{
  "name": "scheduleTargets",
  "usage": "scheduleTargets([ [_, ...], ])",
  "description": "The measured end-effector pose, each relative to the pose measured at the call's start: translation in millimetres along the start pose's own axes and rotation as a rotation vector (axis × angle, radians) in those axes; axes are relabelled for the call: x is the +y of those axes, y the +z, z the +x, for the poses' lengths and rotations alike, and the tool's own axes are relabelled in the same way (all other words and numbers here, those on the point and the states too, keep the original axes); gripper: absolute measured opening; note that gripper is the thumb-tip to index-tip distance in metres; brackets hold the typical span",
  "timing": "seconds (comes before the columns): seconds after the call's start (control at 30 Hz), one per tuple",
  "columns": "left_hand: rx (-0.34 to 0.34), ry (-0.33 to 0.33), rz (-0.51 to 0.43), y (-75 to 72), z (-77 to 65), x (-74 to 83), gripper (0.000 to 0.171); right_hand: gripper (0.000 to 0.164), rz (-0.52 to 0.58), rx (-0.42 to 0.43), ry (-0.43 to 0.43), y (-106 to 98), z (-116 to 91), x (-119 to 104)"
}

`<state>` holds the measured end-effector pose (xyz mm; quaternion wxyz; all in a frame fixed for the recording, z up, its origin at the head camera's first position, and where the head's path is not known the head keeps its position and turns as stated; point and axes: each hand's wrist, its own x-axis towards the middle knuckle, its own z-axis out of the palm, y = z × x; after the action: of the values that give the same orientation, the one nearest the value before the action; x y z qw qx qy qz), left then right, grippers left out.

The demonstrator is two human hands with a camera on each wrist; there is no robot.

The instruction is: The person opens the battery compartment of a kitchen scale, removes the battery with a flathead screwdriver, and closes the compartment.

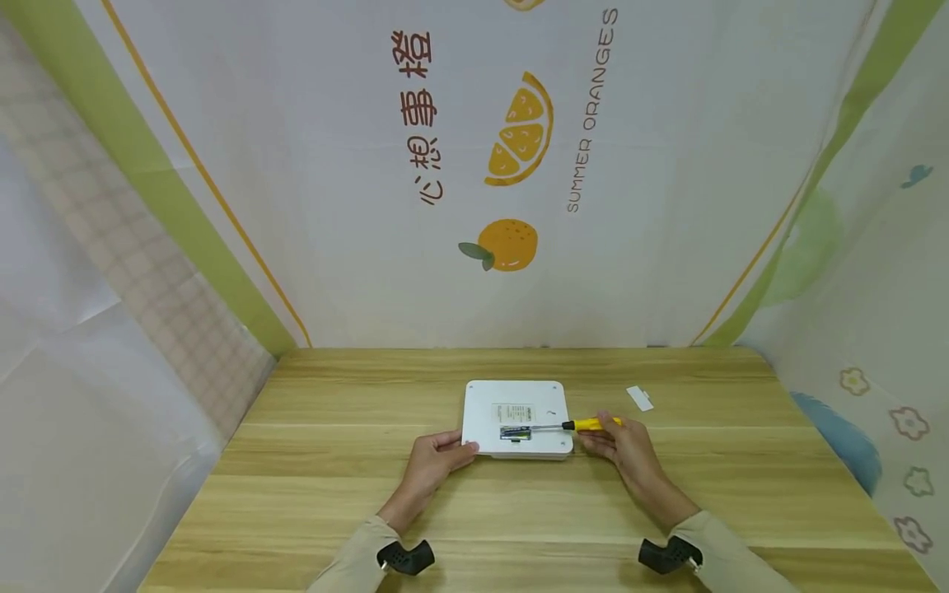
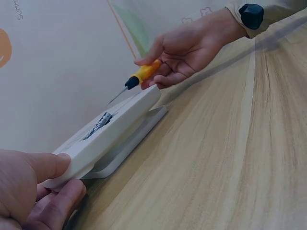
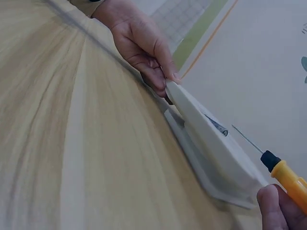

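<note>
A flat white device (image 1: 482,408), resembling a kitchen scale, lies underside up with its label and battery compartment facing upward. My left hand (image 1: 433,461) grips its left front corner, thumb on top and fingers underneath. My right hand (image 1: 633,453) holds a screwdriver (image 1: 589,424) with a yellow and black handle near the device's right edge. Its thin metal shaft reaches left over the compartment. In the wrist views the tip shows apart from the battery (image 2: 101,122), which rises partly above the compartment's surface.
A small white battery cover (image 1: 639,399) lies on the wooden table (image 1: 356,395), behind and right of the device. Behind the table hangs a white cloth (image 1: 630,272) printed with oranges. More cloth lines both sides.
</note>
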<state>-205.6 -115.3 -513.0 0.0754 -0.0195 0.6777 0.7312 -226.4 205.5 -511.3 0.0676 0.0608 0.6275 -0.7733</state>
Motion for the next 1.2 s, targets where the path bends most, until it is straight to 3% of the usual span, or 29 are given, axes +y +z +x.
scheduleTargets([
  [0.13, 0.0, -0.007, -0.004, 0.8, 0.8, -0.1, 0.049, 0.045, -0.099, 0.002, -0.073, 1, -3, -12],
  [0.43, 0.006, -0.01, 0.0, 1.3, 0.3, 0.6, 0.049, 0.045, -0.485, -0.007, -0.281, 10, -13, -37],
  [0.87, 0.0, -0.004, -0.008, 0.5, 1.0, -1.9, 0.05, 0.024, -0.639, 0.024, -0.38, 29, -15, -35],
  [1.2, -0.007, -0.012, 0.002, -2.2, 2.3, -3.4, 0.049, 0.025, -0.844, 0.012, -0.444, 43, -13, -48],
])
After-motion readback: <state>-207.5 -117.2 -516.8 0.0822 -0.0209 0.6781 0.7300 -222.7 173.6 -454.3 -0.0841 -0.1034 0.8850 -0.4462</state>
